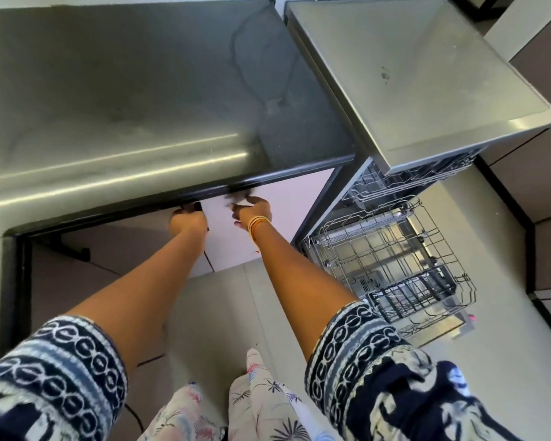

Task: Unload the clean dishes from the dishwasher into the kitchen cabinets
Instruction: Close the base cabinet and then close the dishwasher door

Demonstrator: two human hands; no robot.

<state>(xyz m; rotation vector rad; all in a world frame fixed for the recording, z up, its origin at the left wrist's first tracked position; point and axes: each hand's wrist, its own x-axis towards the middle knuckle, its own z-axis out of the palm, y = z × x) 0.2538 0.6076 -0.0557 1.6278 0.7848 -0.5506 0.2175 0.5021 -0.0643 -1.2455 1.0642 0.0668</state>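
Note:
Both my arms reach forward and down to the front edge of a steel counter (140, 90). My left hand (188, 219) is curled round a small dark item (192, 206) just under the counter's lip; its fingers are partly hidden. My right hand (255, 210), with bangles at the wrist, pinches a blurred dark item (236, 198) at the same edge. What either item is cannot be made out. To the right stands the open dishwasher (427, 74), with its lower wire rack (395, 259) pulled out and its upper rack (411, 179) partly out.
A dark cutlery basket (411, 291) sits at the front of the lower rack, above the lowered door (442, 326). Pale floor tiles (223, 313) lie under my arms. A black counter frame leg (16, 281) stands at the left. A cable (261, 74) shows on the counter.

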